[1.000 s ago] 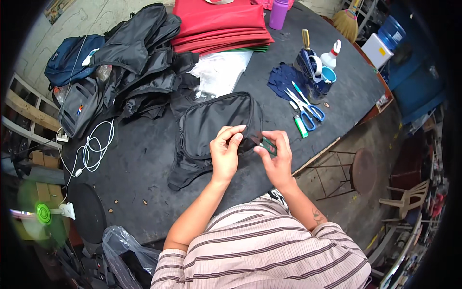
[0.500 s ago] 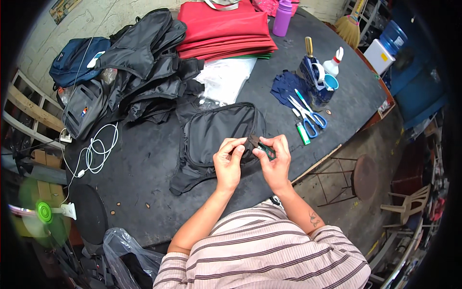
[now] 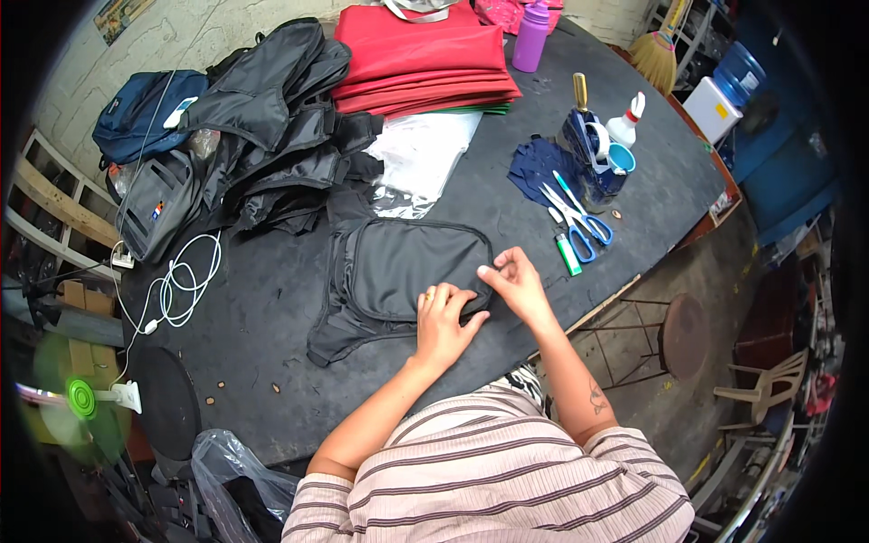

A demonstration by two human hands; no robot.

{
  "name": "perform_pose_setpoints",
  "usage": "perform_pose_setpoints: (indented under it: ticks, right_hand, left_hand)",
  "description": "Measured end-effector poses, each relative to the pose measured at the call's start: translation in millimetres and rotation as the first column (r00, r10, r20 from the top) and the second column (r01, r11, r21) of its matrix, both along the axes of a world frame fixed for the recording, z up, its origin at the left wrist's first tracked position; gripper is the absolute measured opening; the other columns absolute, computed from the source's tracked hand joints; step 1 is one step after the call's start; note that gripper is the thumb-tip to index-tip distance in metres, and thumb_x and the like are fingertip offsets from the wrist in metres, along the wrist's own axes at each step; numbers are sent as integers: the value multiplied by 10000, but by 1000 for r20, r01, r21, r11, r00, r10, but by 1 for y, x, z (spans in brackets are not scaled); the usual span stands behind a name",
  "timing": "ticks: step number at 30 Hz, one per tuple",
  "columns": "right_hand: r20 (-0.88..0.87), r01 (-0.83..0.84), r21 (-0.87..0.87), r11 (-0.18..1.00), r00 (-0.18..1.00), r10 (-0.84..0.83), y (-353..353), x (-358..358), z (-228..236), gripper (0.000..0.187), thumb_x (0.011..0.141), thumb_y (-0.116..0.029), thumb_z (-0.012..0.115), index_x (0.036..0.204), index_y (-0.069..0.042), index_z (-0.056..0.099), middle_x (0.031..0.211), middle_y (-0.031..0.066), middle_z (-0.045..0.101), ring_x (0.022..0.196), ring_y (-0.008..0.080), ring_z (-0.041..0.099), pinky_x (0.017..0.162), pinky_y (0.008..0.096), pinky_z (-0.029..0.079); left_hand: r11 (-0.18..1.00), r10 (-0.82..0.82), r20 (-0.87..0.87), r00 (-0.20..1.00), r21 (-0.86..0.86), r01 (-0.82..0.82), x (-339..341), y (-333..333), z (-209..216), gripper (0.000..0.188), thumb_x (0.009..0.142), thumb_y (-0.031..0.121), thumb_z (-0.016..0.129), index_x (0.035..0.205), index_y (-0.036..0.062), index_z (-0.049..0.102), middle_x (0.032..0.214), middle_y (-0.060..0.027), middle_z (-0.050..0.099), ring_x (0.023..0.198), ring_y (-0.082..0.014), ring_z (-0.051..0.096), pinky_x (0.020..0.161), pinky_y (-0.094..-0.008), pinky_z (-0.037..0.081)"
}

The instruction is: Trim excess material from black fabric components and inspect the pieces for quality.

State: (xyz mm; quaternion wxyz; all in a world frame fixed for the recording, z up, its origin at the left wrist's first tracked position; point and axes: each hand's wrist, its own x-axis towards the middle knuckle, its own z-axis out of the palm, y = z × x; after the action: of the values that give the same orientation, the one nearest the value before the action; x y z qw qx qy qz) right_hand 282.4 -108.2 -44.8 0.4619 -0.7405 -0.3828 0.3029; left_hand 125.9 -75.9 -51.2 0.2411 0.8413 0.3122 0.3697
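- A green fan stands far to the left of the black waist bag, off the table's edge.
- A navy backpack lies up and to the left of the waist bag, at the far left corner of the dark table.
- A coiled white cable rests on the table well to the left of the waist bag.
- A heap of black bags is piled just beyond the waist bag, up and to its left.
- The black waist bag lies flat near the table's near edge, its strap end trailing toward the lower left.
- The left hand rests palm down on the bag's near right edge, fingers loosely spread and pressing the fabric, gripping nothing.
- A clear plastic sheet lies just beyond the waist bag.
- A stack of folded red cloth sits well beyond the waist bag at the table's far side.
- The right hand touches the bag's right end, its fingers curled in narrowly; whether they pinch anything I cannot tell.
- A purple bottle stands beside the red stack, far beyond the waist bag.
- Blue-handled scissors and a green lighter lie to the right of the waist bag, near the right hand.
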Motion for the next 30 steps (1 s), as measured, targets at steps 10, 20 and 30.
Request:
perform_pose_setpoints:
  ticks: [10,20,30]
  right_hand:
    - [-836,244,362,900,512,198,-5,-4,-13,310,781,-11,620,974,-105,397,664,-32,439,442,17,303,401,174,256]
    - [648,-67,35,997,761,28,-48,-24,10,282,716,-143,698,927,-29,549,803,89,569,688,211,580,609,296,454]
    - [-198,87,242,966,979,-38,-6,-9,-29,280,726,53,639,850,-58,414,711,-10,497,609,30,468,575,174,396]
  left_hand:
    - [907,-130,37,991,408,104,13,10,-10,84,706,36,575,662,73,513,667,-45,452,637,-213,482,601,-344,368]
    - [938,-105,-20,994,330,106,15,17,-28,73,662,63,571,673,69,499,684,-64,437,656,-229,468,602,-350,359]
    - [911,-161,6,987,386,146,15,16,-26,85,675,66,584,674,69,499,687,-62,443,658,-222,477,614,-347,374]
